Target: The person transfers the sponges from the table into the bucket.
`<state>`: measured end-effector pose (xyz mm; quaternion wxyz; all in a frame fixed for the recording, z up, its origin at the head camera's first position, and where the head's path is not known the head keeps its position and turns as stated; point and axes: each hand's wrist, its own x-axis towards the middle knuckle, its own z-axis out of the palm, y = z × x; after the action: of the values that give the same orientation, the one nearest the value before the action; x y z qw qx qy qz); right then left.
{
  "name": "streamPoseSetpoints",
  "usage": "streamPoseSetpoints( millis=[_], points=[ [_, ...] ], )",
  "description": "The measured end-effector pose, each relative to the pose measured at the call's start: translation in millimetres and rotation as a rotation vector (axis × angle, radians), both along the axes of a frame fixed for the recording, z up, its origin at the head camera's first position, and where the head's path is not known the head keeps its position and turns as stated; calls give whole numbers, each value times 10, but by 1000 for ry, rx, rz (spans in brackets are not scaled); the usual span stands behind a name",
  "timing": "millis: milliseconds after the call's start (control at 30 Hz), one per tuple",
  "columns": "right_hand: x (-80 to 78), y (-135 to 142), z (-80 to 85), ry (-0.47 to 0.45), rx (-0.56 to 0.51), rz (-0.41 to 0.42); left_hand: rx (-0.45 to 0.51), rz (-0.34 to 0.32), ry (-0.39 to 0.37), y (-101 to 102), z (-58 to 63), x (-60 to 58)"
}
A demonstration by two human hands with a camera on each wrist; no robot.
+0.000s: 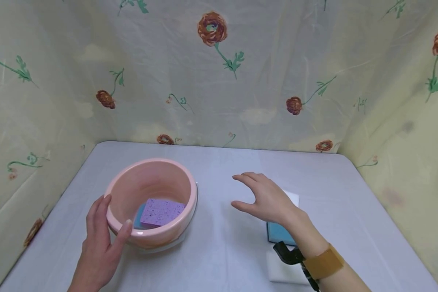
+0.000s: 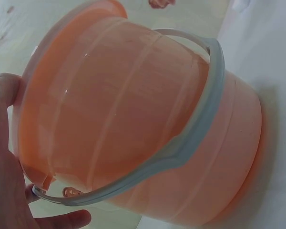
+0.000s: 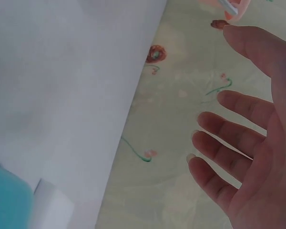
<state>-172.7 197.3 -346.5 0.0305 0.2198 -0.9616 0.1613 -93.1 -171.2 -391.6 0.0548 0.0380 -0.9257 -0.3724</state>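
Observation:
A pink bucket (image 1: pixel 150 239) with a grey handle (image 2: pixel 200 124) stands on the left of the table. Inside it lie a purple speckled sponge (image 1: pixel 162 211) and, partly under that, a blue piece (image 1: pixel 140 217). My left hand (image 1: pixel 101 243) grips the bucket's rim at its near left side, fingers over the edge and thumb at the front. To the right of the bucket, my right hand (image 1: pixel 264 198) hovers with fingers spread and nothing in it. Below that arm lies a light blue, dark-edged flat thing (image 1: pixel 278 233), partly hidden by the wrist.
A white flat piece (image 1: pixel 286 265) lies in front of the blue thing, and another white piece (image 1: pixel 293 197) behind it. A white cloth covers the table (image 1: pixel 219 162). Flower-printed sheeting (image 1: pixel 160 52) hangs around its back and sides.

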Motion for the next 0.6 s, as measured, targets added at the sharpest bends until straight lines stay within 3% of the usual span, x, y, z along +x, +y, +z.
streamPoseSetpoints(
  millis=[600],
  points=[
    [36, 309, -223, -27, -46, -92, -2, -7, 11, -6, -7, 2]
  ],
)
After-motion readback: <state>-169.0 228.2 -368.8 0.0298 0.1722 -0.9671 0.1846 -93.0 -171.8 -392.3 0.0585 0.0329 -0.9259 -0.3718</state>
